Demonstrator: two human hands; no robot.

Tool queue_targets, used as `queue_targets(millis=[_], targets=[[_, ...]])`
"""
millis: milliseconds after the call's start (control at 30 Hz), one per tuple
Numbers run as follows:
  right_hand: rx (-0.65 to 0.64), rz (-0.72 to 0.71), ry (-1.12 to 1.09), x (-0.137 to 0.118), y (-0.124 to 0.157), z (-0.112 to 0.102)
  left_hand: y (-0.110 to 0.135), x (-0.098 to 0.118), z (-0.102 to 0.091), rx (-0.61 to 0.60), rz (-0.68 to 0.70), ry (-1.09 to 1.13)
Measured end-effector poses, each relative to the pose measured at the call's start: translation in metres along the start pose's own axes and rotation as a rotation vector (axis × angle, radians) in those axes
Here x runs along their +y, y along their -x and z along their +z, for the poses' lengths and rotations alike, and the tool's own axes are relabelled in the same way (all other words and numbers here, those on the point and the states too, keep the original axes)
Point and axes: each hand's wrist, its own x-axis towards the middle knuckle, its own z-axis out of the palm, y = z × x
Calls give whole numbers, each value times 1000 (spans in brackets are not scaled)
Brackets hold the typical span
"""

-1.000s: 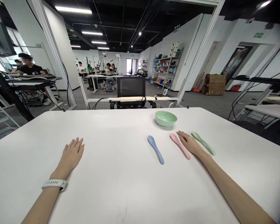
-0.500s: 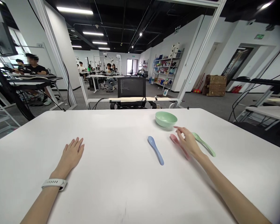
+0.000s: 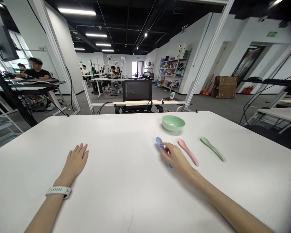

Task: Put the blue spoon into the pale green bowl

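My right hand (image 3: pixel 177 158) reaches over the blue spoon (image 3: pixel 158 141), its thumb and fingers closed around the handle. The middle of that spoon is hidden under the fingers; its bowl and the handle's tip show. To the right lies a pink spoon (image 3: pixel 188 152), and farther right a green spoon (image 3: pixel 213 149). A green bowl (image 3: pixel 173 123) stands upright beyond the spoons. On the left, my left hand (image 3: pixel 75 160) rests flat on the white table (image 3: pixel 116 181), palm down, fingers stretched out, holding nothing.
A black mesh chair (image 3: pixel 136 90) stands past the table's far edge, behind a metal frame bar (image 3: pixel 102 104). Frame posts rise on both sides. Several people sit at desks in the background. Shelves (image 3: pixel 174 69) and a wooden box (image 3: pixel 225 86) stand farther back.
My right hand has moved left from above the pink spoon to the blue spoon and closed on it. The blue spoon has shifted slightly. My left hand stays in place.
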Motion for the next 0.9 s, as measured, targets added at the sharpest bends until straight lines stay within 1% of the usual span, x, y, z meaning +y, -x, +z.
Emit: queue_targets(millis=[100,200,300,367,467,600,733,900], targets=[[131,-3,48,17,-26,-23,1,2,0,12,-5,-6],[188,20,193,36,-67,-51,2,3,0,12,-10,-7],[164,76,390,49,-109,-72,2,3,-1,5,-16,-4],[127,93,516,55,-131,-79,3,3,-1,-3,-14,2],[47,132,661,61,-155,-80,3,4,-1,-7,-7,9],[-37,182,736,65,-173,-71,3,4,-1,15,3,15],[-50,198,734,68,-181,-63,4,4,1,34,8,16],[-43,206,703,71,-183,-57,4,4,2,32,-6,11]])
